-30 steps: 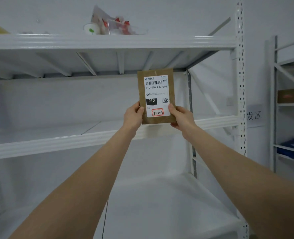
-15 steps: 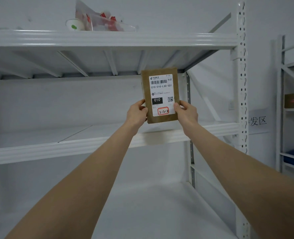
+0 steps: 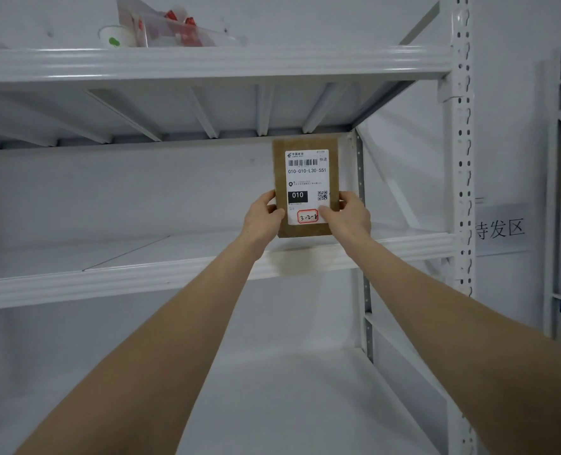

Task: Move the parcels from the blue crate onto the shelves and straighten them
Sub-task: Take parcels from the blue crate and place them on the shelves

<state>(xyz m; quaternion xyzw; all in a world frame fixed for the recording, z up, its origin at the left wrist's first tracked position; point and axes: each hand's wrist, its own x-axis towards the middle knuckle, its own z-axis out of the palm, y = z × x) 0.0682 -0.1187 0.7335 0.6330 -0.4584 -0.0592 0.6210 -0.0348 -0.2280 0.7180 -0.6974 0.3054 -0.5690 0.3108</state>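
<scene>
Both bare forearms reach up and forward, converging toward the middle. The left hand (image 3: 262,216) pinches the left edge of the upright brown parcel (image 3: 305,178), thumb on its front. The right hand (image 3: 351,218) grips the right edge, thumb laid across the front, fingers (image 3: 346,200) curled round the edge.

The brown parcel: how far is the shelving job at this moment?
Done: no parcel shows set down on the middle shelf. In hand: left hand and right hand hold the brown parcel upright at that shelf's right end. Left: set it down, straighten it; the crate is out of view.
</scene>
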